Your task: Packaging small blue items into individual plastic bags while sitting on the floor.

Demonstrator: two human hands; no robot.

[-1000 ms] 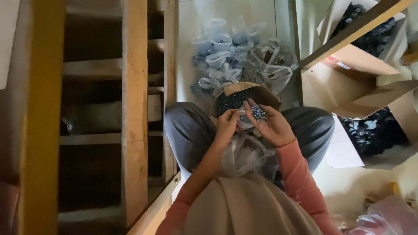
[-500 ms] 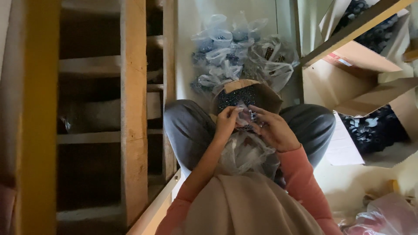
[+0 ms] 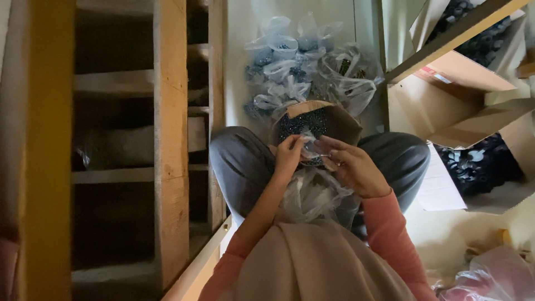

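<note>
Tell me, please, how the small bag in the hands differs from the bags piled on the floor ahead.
The small clear bag is held up between the left hand and right hand; the piled bags lie on the floor. The held bag looks open at the top, while the piled bags look bunched shut. Both are clear plastic.

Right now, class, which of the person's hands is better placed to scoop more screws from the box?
Probably the right hand: it lies beside the open cardboard box of dark screws, while the left hand pinches the small clear bag open.
</note>
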